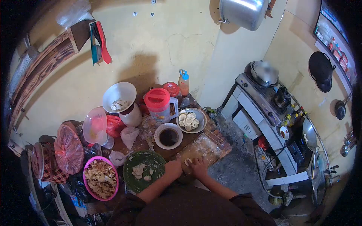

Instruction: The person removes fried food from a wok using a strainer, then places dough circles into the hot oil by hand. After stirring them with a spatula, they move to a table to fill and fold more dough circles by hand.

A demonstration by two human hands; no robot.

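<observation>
My left hand (173,169) is closed in a fist at the near left corner of a floury wooden board (205,148); what it grips, if anything, is hidden. My right hand (199,168) lies on the board with its fingers stretched out, beside a small pale round piece (187,161) that the fingertips seem to touch. Left of my hands is a green basin (132,180) with several pale flat pieces in it. Beyond the board stand a white bowl of dark liquid (168,137) and a wire strainer (206,119) holding several pale pieces.
A pink basket (118,185) of brown chunks stands at left. Behind are a red-lidded pitcher (157,98), a metal bowl (130,90) on a container, and an orange bottle (184,84). A stove (256,94) with pans runs along the right wall. Utensils hang above.
</observation>
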